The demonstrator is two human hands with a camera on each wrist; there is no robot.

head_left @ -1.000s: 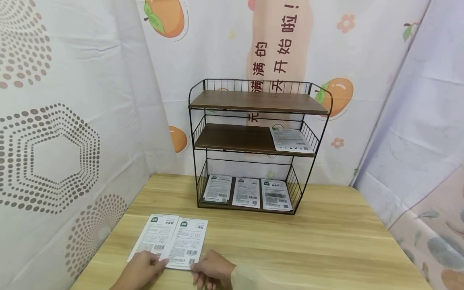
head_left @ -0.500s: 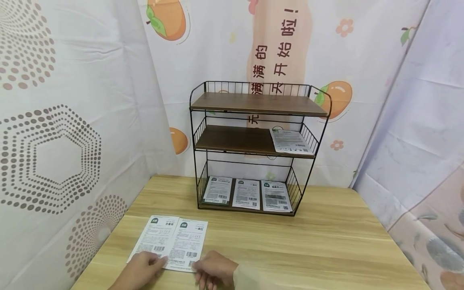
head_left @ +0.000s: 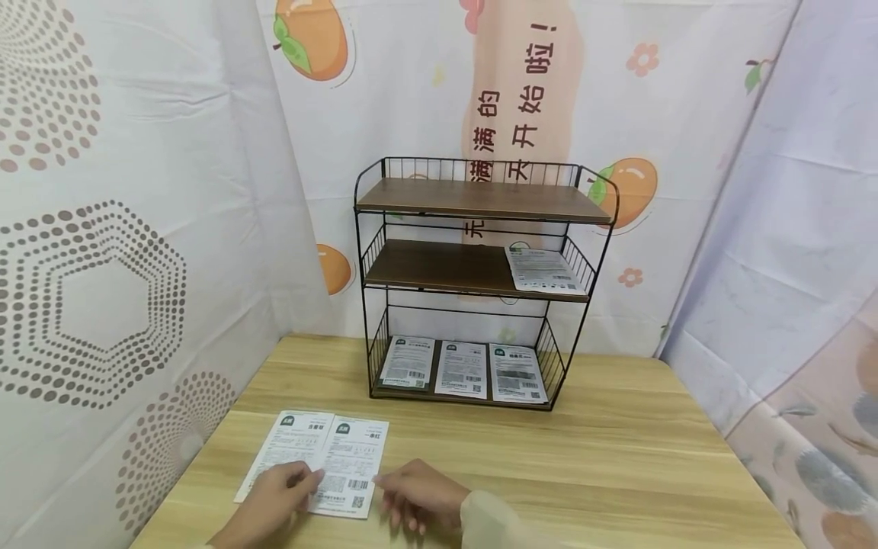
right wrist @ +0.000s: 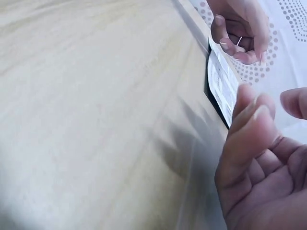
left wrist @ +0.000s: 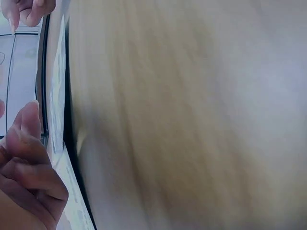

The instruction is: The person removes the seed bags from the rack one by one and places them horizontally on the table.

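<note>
Two white printed seed packets lie side by side on the wooden table: the left packet (head_left: 291,441) and the right packet (head_left: 351,457), each with a dark green logo at its top. My left hand (head_left: 276,496) hovers over the lower part of the left packet, its thumb near the right packet's left edge. Beside the right packet's right edge is my right hand (head_left: 424,494), fingers loosely bent. In the right wrist view the right thumb (right wrist: 295,103) and fingers (right wrist: 247,139) stand apart with nothing between them. The left fingers (left wrist: 29,167) look loosely curled and hold nothing.
Behind the packets stands a black wire rack (head_left: 480,200) with three brown shelves. Several packets (head_left: 463,370) lie in a row on its bottom shelf. Another packet (head_left: 545,269) rests at the right of the middle shelf. Patterned cloths (head_left: 226,191) hang around the table (head_left: 549,473).
Both hands have come off the packets' lower edges and moved slightly up and away. My right hand has let go of the right packet's corner. The packets stay on the table.
</note>
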